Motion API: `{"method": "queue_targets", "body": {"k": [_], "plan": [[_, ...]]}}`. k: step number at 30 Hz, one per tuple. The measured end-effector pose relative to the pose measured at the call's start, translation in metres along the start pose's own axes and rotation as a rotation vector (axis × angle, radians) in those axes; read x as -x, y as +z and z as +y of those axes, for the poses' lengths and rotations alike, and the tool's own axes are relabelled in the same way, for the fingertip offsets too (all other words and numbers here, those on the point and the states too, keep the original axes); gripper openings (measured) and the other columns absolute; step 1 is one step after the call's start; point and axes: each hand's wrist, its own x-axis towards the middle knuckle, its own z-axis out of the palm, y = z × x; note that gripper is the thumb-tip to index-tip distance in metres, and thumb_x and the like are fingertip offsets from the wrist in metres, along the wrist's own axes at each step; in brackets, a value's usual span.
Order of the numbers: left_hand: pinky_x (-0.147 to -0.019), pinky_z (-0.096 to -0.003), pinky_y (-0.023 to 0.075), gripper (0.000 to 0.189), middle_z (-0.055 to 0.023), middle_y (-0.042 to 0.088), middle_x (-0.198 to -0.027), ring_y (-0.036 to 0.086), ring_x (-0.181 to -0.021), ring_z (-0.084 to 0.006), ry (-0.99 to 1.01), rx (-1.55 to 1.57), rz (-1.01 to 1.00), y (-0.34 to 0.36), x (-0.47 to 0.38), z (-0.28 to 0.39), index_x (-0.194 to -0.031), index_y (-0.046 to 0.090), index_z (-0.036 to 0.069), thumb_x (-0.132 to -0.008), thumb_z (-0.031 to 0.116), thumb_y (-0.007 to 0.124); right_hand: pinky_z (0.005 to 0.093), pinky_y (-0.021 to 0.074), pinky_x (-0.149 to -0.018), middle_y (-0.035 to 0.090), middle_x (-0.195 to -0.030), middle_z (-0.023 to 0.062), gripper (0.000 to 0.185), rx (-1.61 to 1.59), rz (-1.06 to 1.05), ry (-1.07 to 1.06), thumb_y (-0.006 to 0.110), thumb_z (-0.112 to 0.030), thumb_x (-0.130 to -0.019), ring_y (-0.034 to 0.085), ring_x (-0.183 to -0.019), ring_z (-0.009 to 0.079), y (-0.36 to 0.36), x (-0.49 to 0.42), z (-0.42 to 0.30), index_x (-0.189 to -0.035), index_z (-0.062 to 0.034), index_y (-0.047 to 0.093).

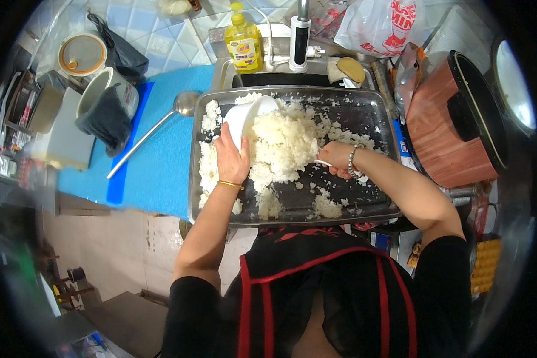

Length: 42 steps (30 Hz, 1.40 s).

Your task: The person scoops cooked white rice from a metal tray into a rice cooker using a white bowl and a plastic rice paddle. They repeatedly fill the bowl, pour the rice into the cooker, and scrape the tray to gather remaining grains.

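A wide metal tray [291, 215] lies before me with cooked white rice [284, 138] heaped in its middle and scattered grains towards the right. My left hand [232, 156] grips a white bowl [239, 117] by its near side. The bowl is tipped over on its side, its mouth facing the rice heap. In my right hand [338, 157] is the handle of a white utensil [323, 162], perhaps a rice paddle, at the heap's right edge. Most of its blade is hidden by rice and fingers.
Left of the tray, a long-handled metal ladle [150, 134] rests on a blue cloth [168, 161]. A yellow detergent bottle [244, 44] and a faucet [300, 44] stand behind, by the sink. A large brown-pink pot [447, 125] is close on the right.
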Motion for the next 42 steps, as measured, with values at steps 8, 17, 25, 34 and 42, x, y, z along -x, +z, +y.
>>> {"method": "queue_targets", "body": {"k": [8,17,25,34,42], "plan": [[-0.084,-0.0444,0.0401,0.066,-0.0310,0.044,-0.113,0.048,-0.097,-0.0390,-0.412,0.465,-0.109,0.013,0.009,0.026,-0.132,0.021,-0.001,-0.090,0.050,0.030,0.0372,0.0475,-0.053,0.059,-0.071,0.0179,0.036,0.893,0.286,-0.314,0.038,-0.026,-0.088,0.058,-0.054,0.0263,-0.013,0.030,-0.037,-0.078,0.0028,0.057],[-0.057,-0.0303,0.0542,0.070,-0.0140,0.049,-0.117,0.059,-0.088,-0.0252,-0.937,1.083,-0.365,0.026,0.013,0.050,-0.129,0.029,0.008,-0.086,0.063,0.022,0.0385,0.0508,-0.073,0.064,-0.096,0.0156,0.028,0.957,0.612,-0.257,0.041,-0.014,-0.086,0.063,-0.088,0.0276,0.016,0.057,-0.068,-0.103,-0.0005,0.059],[-0.072,-0.0365,0.0530,0.070,-0.0134,0.049,-0.118,0.054,-0.098,-0.0269,-0.966,1.288,-0.390,0.023,0.016,0.059,-0.129,0.034,0.009,-0.087,0.063,0.020,0.0421,0.0503,-0.064,0.063,-0.077,0.0204,0.018,0.935,0.765,-0.333,0.041,-0.010,-0.084,0.064,-0.073,0.0347,-0.005,0.099,-0.047,-0.095,0.0022,0.047],[-0.080,-0.0397,0.0487,0.065,-0.0100,0.046,-0.124,0.051,-0.104,-0.0286,-0.983,1.320,-0.465,0.006,0.005,0.101,-0.130,0.034,0.012,-0.088,0.061,0.024,0.0357,0.0517,-0.056,0.061,-0.082,0.0187,0.019,0.929,0.978,-0.509,0.045,-0.009,-0.081,0.064,-0.067,0.0278,0.007,0.103,0.007,-0.096,0.0028,0.049],[-0.067,-0.0438,0.0553,0.060,-0.0126,0.048,-0.121,0.053,-0.104,-0.0321,-0.699,1.196,-0.636,-0.015,-0.082,0.250,-0.129,0.034,0.011,-0.090,0.056,0.024,0.0357,0.0515,-0.054,0.062,-0.077,0.0170,0.015,0.765,1.369,-0.578,0.047,-0.011,-0.080,0.064,-0.067,0.0273,-0.080,0.180,0.034,-0.088,-0.0005,0.053]]}}
